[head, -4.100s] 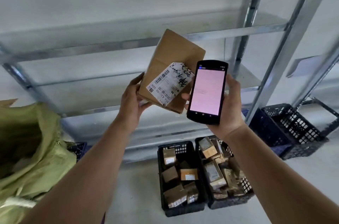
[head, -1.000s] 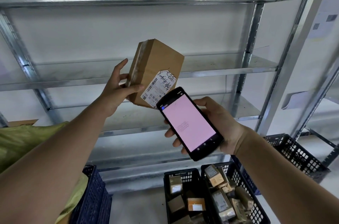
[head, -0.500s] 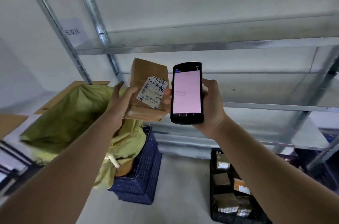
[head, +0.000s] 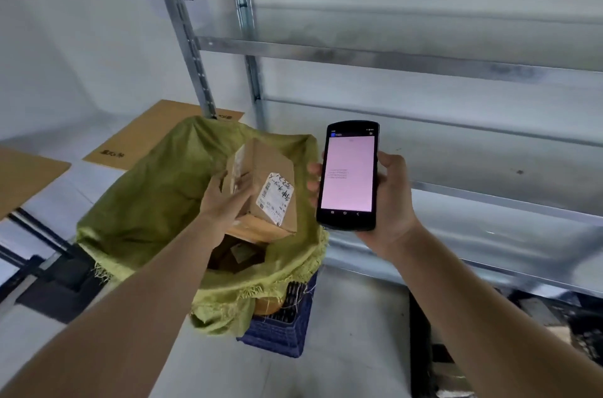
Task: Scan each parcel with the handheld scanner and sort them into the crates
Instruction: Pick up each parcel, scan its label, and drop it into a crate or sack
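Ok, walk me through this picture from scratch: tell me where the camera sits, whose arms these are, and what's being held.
There is no machine here. The camera is worn on a person's head and looks forward and down, so the two bare arms are that person's own. The left hand holds a brown cardboard parcel with a white shipping label, above a green woven sack whose mouth is open; more boxes show inside it. The sack sits in a blue crate on the floor. The right hand grips the handheld scanner, which looks like a phone and shows a pink screen. Behind stands a metal shelf rack, with flat cardboard sheets lying on the left.
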The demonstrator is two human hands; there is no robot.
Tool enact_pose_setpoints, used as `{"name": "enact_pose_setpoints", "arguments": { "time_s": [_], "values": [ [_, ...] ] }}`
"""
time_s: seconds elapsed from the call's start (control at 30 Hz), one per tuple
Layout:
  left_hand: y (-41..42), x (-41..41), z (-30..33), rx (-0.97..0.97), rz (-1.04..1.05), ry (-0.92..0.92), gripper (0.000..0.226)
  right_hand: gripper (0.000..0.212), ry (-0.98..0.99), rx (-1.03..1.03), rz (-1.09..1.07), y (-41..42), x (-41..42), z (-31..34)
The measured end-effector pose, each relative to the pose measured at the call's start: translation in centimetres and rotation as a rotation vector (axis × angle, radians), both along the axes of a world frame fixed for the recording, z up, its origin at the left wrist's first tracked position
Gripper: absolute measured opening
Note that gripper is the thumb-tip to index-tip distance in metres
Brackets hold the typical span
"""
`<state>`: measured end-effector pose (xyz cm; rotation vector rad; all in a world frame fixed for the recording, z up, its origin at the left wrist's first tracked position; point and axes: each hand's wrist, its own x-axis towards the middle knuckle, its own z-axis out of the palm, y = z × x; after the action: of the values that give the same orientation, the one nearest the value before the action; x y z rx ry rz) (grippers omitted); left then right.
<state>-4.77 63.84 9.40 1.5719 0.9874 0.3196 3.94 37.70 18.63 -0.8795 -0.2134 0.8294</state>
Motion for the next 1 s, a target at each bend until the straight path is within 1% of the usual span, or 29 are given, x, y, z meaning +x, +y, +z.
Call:
{"name": "enact_pose_setpoints", "arguments": {
  "time_s": [0.07,0.13,0.17,0.2,0.27,0.3,0.37,0.47,0.57,0.77,0.83,0.9,1.0],
  "values": [
    [2.0,0.4,-2.2,0.029,-0.009,0.079,0.092,0.078,0.027,-0.012,-0.011,2.0,0.1,-0.8],
    [3.1,0.6,-4.3,0.05,0.003,0.174,0.068,0.075,0.047,-0.041,-0.034,3.3,0.2,-1.5],
    [3.5,0.6,-5.2,0.044,0.013,0.202,0.062,0.072,0.057,-0.063,-0.041,3.7,0.2,-1.9],
    [4.0,0.5,-6.3,0.036,0.024,0.231,0.065,0.071,0.064,-0.088,-0.048,4.0,0.4,-2.5],
    [5.1,0.3,-8.2,0.039,0.028,0.294,0.081,0.072,0.077,-0.119,-0.054,4.5,0.7,-3.4],
    [5.6,0.1,-8.9,0.056,0.023,0.322,0.083,0.074,0.08,-0.131,-0.059,4.8,0.9,-3.7],
    [6.1,0.0,-9.4,0.083,0.02,0.349,0.074,0.077,0.078,-0.139,-0.063,5.3,1.2,-4.3],
    [5.9,0.3,-8.9,0.116,-0.002,0.314,0.06,0.07,0.097,-0.158,-0.085,5.7,1.4,-5.4],
    [4.8,1.9,-7.6,0.105,-0.068,0.21,0.051,0.069,0.135,-0.173,-0.134,5.3,1.1,-6.6],
    [-1.0,7.8,-4.4,-0.068,-0.352,0.004,0.05,0.065,0.161,-0.21,-0.305,1.0,1.2,-7.4],
    [-4.0,9.4,-3.8,-0.094,-0.451,-0.02,0.047,0.063,0.167,-0.227,-0.373,-1.1,1.3,-7.4],
    [-6.8,10.7,-3.2,-0.132,-0.516,-0.021,0.054,0.063,0.18,-0.221,-0.437,-3.5,1.3,-7.3],
    [-11.2,12.6,-2.6,-0.165,-0.589,-0.01,0.049,0.064,0.211,-0.202,-0.532,-7.4,1.1,-7.2]
  ]
}}
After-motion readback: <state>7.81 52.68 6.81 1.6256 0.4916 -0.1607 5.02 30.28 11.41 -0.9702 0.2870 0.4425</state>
